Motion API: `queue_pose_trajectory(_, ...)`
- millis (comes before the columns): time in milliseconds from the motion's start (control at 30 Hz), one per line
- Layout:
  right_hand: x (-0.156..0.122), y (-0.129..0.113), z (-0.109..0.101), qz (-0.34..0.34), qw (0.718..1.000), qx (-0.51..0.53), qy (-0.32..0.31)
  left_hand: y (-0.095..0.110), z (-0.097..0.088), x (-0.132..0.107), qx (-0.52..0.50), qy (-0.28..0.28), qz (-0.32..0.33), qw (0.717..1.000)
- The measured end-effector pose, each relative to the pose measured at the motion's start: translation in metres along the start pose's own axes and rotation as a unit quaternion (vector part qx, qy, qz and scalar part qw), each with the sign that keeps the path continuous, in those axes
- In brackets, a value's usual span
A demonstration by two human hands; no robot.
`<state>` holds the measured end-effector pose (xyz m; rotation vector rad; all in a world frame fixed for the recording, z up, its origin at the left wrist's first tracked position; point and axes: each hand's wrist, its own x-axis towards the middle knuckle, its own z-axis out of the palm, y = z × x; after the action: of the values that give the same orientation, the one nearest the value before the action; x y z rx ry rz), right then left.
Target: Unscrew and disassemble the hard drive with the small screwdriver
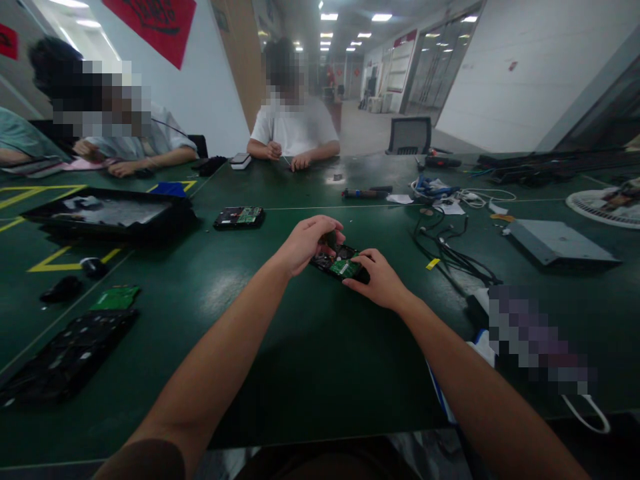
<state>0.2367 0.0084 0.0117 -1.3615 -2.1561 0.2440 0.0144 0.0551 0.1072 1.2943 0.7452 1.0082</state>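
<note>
A small black electronic device (331, 267) lies on the green tabletop in front of me, its inside exposed. Toward its right end sits a green circuit board (345, 268). My right hand (377, 279) grips that end, thumb at the near edge and fingers over the far side. Above the device's left part, my left hand (313, 243) is curled with the fingers closed around a small dark part (329, 237). What this part is, and whether it touches the device, I cannot tell.
Left are a black tray (115, 212), a similar opened device (240, 217) and a larger black casing (70, 353) beside a green board (116, 298). Right lie black cables (450, 250), a grey metal box (563, 243) and a white fan grille (600, 208). Several people sit across the table.
</note>
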Motion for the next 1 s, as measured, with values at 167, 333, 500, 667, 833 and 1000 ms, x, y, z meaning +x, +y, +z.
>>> queue_pose_trajectory(167, 0.0004, 0.0006, 0.0002, 0.003, 1.0, 0.001, -0.006, -0.0054, 0.0018, 0.002, -0.066, 0.019, -0.008, 0.998)
queue_pose_trajectory(333, 0.0004, 0.0011, 0.0001, 0.011, 1.0, -0.003, -0.01, -0.0019, 0.0001, 0.0016, 0.007, 0.038, 0.03, 0.999)
queue_pose_trajectory(500, -0.0001, 0.001, -0.0002, 0.008, 1.0, 0.005, -0.006, -0.0004, -0.0001, 0.0006, -0.012, 0.014, -0.011, 1.0)
queue_pose_trajectory(667, -0.0001, 0.0009, 0.0001, 0.007, 1.0, 0.007, -0.003, -0.003, 0.0005, 0.0024, -0.056, 0.033, -0.019, 0.998)
queue_pose_trajectory(833, 0.0001, 0.0007, 0.0005, 0.007, 1.0, 0.003, -0.002, -0.0006, -0.0027, 0.0029, 0.035, 0.056, 0.027, 0.997)
queue_pose_trajectory(1000, 0.0002, 0.0013, 0.0008, 0.006, 1.0, 0.004, -0.004, 0.0031, -0.0024, -0.0006, 0.038, 0.015, 0.016, 0.999)
